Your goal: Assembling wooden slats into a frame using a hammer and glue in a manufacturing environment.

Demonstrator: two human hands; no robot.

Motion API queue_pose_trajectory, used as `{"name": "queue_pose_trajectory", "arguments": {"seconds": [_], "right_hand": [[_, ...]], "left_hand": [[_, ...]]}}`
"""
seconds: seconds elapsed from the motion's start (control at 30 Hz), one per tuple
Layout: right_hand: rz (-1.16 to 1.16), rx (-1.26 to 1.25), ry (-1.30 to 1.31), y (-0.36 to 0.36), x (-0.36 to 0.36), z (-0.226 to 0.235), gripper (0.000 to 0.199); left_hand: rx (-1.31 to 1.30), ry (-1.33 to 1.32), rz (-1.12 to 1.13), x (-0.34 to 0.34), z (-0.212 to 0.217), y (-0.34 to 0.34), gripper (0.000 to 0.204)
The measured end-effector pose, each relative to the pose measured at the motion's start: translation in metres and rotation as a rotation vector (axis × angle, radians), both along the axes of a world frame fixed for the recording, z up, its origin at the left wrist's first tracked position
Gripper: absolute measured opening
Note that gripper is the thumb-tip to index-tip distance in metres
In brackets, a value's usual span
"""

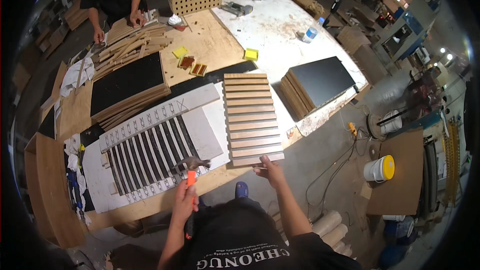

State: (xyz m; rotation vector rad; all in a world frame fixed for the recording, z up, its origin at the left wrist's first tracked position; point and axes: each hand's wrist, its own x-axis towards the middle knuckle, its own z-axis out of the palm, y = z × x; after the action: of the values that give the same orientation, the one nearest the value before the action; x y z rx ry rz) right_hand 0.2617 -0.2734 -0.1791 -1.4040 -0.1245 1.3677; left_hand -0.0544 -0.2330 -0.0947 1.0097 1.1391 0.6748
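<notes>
My left hand (pixel 184 204) grips the orange-handled claw hammer (pixel 191 170) at six o'clock, right fingers (pixel 264 166) pinching the slatted wooden panel (pixel 251 118) on the desk (pixel 215 45); I'd steady it before tapping.

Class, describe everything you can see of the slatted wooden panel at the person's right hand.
The slatted wooden panel is a rectangle of about ten light brown wooden slats laid crosswise, parallel, with dark gaps between them. It lies flat on the workbench, partly over a white sheet, its near end reaching the bench's edge. The right hand grips that near edge. The hammer in the left hand is beside it, not touching.
</notes>
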Motion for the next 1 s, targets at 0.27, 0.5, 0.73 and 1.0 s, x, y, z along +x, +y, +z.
{"name": "queue_pose_trajectory", "arguments": {"seconds": [0.27,0.5,0.73,1.0], "right_hand": [[-0.086,0.002,-0.201,-0.019,0.035,0.017,0.043],[-0.331,0.126,-0.298,-0.016,0.031,0.003,0.042],[-0.380,0.126,-0.285,-0.012,0.026,0.004,0.042],[-0.347,0.118,-0.279,-0.013,0.039,0.002,0.036]], "left_hand": [[-0.205,-0.162,0.090,0.071,-0.034,-0.039,0.032],[-0.175,-0.158,0.278,0.097,-0.048,-0.052,0.033],[-0.166,-0.164,0.304,0.114,-0.055,-0.062,0.031],[-0.168,-0.175,0.272,0.112,-0.060,-0.058,0.030]]}}
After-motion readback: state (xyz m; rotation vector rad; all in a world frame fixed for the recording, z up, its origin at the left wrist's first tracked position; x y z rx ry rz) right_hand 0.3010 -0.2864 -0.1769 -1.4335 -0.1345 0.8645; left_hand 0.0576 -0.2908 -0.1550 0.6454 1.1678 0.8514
